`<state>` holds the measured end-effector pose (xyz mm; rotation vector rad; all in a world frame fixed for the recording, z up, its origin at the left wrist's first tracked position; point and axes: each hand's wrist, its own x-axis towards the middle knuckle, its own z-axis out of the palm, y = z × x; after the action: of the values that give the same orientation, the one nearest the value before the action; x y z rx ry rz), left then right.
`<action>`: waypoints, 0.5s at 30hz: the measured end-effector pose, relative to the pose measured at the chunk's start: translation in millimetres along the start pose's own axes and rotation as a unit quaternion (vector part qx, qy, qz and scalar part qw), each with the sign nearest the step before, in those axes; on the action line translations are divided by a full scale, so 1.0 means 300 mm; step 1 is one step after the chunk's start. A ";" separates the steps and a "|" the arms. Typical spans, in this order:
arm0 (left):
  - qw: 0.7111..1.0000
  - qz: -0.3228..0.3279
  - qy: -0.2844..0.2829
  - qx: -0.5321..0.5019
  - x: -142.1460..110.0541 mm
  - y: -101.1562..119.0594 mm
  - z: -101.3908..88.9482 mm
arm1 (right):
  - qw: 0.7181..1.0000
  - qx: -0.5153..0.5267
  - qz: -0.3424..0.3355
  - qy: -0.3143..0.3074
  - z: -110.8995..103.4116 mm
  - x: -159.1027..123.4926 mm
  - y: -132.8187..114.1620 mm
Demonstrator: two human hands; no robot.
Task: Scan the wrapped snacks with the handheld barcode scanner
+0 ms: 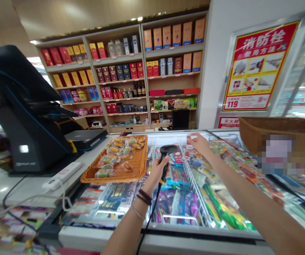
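My left hand [157, 171] is wrapped round the handle of a black barcode scanner [168, 150], its head tilted toward the right and its cable running down past my wrist. Farther right, my right hand [198, 141] pinches a small whitish packet with red print [189, 141], partly covered by my fingers. Both hands are above a glass-topped freezer [163, 231] with packaged frozen goods in white wire baskets. To the left of the scanner, an orange wicker basket [127, 179] on the freezer holds several small wrapped snacks [126, 153].
A black checkout terminal [35, 117] stands on the left counter, near a white power strip [62, 175] with cables. A brown basket [250, 136] sits at the right. Shelves of boxes [120, 71] line the back wall beside a red poster [260, 67].
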<state>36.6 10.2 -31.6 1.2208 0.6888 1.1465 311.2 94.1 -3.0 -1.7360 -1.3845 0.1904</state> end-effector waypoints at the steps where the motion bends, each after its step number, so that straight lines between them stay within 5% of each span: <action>1: 1.000 0.002 0.002 -0.008 0.018 0.004 0.020 | 0.998 -0.055 0.005 0.015 -0.036 0.011 0.020; 5: 1.000 0.009 -0.008 -0.024 0.069 0.026 0.085 | 0.975 -0.205 -0.015 0.079 -0.141 0.041 0.115; 8: 0.999 0.015 0.005 -0.031 0.072 0.053 0.079 | 0.957 -0.248 -0.079 0.128 -0.151 0.054 0.158; 11: 0.998 0.028 0.046 -0.039 0.040 0.101 0.010 | 0.957 -0.210 -0.147 0.137 -0.082 0.065 0.112; 15: 0.990 0.070 0.114 -0.033 -0.046 0.193 -0.151 | 0.970 -0.089 -0.215 0.072 0.138 0.044 -0.120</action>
<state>-25.8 10.1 9.6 1.1066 0.7382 1.4308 265.6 127.0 2.5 -1.5102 -1.6696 -0.3014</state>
